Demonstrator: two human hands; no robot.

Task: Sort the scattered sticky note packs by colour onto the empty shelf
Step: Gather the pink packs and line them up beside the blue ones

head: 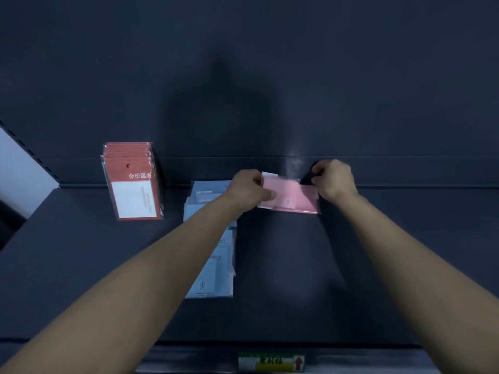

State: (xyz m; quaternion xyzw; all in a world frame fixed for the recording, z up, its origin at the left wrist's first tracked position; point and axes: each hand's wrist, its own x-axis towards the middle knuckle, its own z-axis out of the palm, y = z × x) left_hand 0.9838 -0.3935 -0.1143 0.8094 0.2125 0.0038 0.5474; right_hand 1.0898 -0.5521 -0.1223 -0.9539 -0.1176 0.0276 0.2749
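Both hands grip pink packs on the shelf (81, 265).
Left hand (247, 188) and right hand (334, 179) pinch perhaps two pink packs (291, 198); one red stack (133, 182), one blue row (213, 238).

On the shelf (81, 265) three pack groups (133, 182) sit left to right (the rightmost (290, 198) farthest back, between both hands).

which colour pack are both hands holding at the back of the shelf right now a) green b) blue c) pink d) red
c: the left hand and right hand grip opposite ends of the pink sticky note pack, while the blue packs lie in a row and the red packs stand upright further left.
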